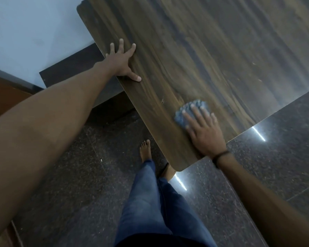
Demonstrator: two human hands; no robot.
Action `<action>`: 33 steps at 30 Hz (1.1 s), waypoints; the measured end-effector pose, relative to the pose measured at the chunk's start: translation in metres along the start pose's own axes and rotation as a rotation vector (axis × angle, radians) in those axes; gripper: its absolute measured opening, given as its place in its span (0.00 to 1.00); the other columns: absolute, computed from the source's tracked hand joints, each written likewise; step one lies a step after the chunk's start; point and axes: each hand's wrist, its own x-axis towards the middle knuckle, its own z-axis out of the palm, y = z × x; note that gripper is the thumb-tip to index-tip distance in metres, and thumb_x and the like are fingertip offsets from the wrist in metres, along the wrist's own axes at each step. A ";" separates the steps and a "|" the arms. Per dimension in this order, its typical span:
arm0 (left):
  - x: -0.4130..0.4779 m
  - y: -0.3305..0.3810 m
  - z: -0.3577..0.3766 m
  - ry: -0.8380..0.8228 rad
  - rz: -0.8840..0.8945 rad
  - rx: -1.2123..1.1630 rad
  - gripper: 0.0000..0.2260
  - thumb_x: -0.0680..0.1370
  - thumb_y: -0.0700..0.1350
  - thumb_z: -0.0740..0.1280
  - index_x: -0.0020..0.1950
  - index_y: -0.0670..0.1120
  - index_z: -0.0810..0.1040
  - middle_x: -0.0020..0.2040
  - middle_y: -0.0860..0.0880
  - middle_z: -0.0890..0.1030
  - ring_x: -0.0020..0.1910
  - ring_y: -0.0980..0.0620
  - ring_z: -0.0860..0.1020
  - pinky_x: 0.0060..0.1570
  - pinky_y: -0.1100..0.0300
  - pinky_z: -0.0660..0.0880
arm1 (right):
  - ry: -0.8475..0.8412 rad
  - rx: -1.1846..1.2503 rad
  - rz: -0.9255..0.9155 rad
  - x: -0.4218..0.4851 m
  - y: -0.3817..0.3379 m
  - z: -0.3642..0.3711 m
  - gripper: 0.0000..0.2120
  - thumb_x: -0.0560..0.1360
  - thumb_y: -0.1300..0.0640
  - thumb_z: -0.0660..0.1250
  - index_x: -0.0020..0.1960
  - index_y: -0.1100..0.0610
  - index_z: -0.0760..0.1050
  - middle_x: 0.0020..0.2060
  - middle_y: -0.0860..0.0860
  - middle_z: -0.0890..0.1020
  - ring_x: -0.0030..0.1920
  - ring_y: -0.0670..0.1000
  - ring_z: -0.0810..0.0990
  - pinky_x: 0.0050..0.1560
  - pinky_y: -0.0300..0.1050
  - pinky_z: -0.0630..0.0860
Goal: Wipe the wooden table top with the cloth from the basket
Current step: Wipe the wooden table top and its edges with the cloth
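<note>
A blue-grey cloth (197,103) is seen lying on the wooden table top (194,50), near the corner closest to the person. It is bunched and mostly covered. The top is dark brown with streaked grain and rounded corners, and a dull sheen is seen across its far part. Beneath it a dark speckled stone floor (78,166) is laid in large tiles, on which two bright streaks of reflected light (259,135) are seen. A pale wall (34,32) is met at the far left, with a dark board (70,72) along its foot.

The cloth is pressed flat under the right hand (203,132), whose fingers are held straight and slightly apart; nothing is gripped. A dark band (220,155) is worn at that wrist. The left hand (122,63) is laid on the table's left edge, fingers spread wide and thumb resting on the top.

Blue jeans (150,202) and one bare foot (145,150) are seen below; the other foot is largely hidden under the table corner. The table is cut off at the top and right.
</note>
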 end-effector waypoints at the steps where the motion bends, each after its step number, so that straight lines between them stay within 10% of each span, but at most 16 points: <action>1: 0.001 0.000 -0.001 -0.005 0.004 -0.003 0.59 0.66 0.65 0.76 0.80 0.60 0.35 0.79 0.46 0.30 0.77 0.36 0.33 0.74 0.32 0.43 | 0.034 0.034 0.072 0.024 0.003 -0.007 0.25 0.85 0.44 0.47 0.82 0.43 0.51 0.82 0.49 0.53 0.81 0.56 0.49 0.77 0.67 0.54; 5: 0.001 -0.002 0.000 -0.001 -0.001 0.001 0.59 0.65 0.65 0.76 0.80 0.60 0.35 0.79 0.46 0.30 0.77 0.35 0.33 0.74 0.32 0.43 | 0.092 0.124 0.233 0.107 -0.035 -0.021 0.26 0.85 0.44 0.48 0.82 0.44 0.50 0.82 0.49 0.51 0.81 0.57 0.46 0.78 0.65 0.49; 10: 0.001 -0.002 0.003 0.003 0.014 -0.009 0.59 0.65 0.65 0.76 0.80 0.60 0.36 0.79 0.46 0.30 0.77 0.35 0.33 0.74 0.33 0.43 | -0.061 0.022 -0.168 0.050 -0.066 0.003 0.26 0.85 0.42 0.46 0.82 0.42 0.49 0.82 0.46 0.51 0.81 0.55 0.46 0.78 0.64 0.52; 19: 0.002 -0.003 0.002 0.010 0.010 -0.002 0.59 0.66 0.65 0.76 0.80 0.59 0.35 0.80 0.46 0.30 0.77 0.35 0.33 0.74 0.33 0.42 | 0.049 0.128 0.163 0.185 -0.056 -0.037 0.26 0.85 0.44 0.48 0.82 0.44 0.50 0.82 0.48 0.50 0.81 0.54 0.45 0.79 0.62 0.46; 24: 0.003 -0.005 0.005 0.021 0.025 -0.008 0.60 0.65 0.66 0.76 0.80 0.59 0.35 0.79 0.46 0.30 0.77 0.34 0.32 0.73 0.33 0.41 | 0.012 0.067 -0.014 0.120 -0.057 -0.020 0.25 0.85 0.43 0.48 0.81 0.41 0.50 0.82 0.47 0.53 0.81 0.54 0.47 0.79 0.62 0.48; 29: 0.006 -0.007 0.004 0.010 0.025 -0.003 0.60 0.65 0.66 0.76 0.80 0.59 0.35 0.79 0.45 0.30 0.77 0.34 0.32 0.74 0.32 0.42 | 0.119 0.151 0.412 0.091 -0.012 -0.021 0.25 0.85 0.45 0.47 0.82 0.44 0.51 0.82 0.49 0.52 0.81 0.54 0.47 0.79 0.65 0.48; 33: 0.003 -0.004 0.002 0.004 0.015 0.004 0.59 0.65 0.66 0.76 0.80 0.60 0.35 0.79 0.46 0.30 0.77 0.35 0.33 0.74 0.33 0.42 | 0.073 0.051 0.084 0.018 -0.046 0.009 0.25 0.85 0.45 0.50 0.82 0.44 0.53 0.82 0.50 0.53 0.81 0.56 0.48 0.78 0.64 0.51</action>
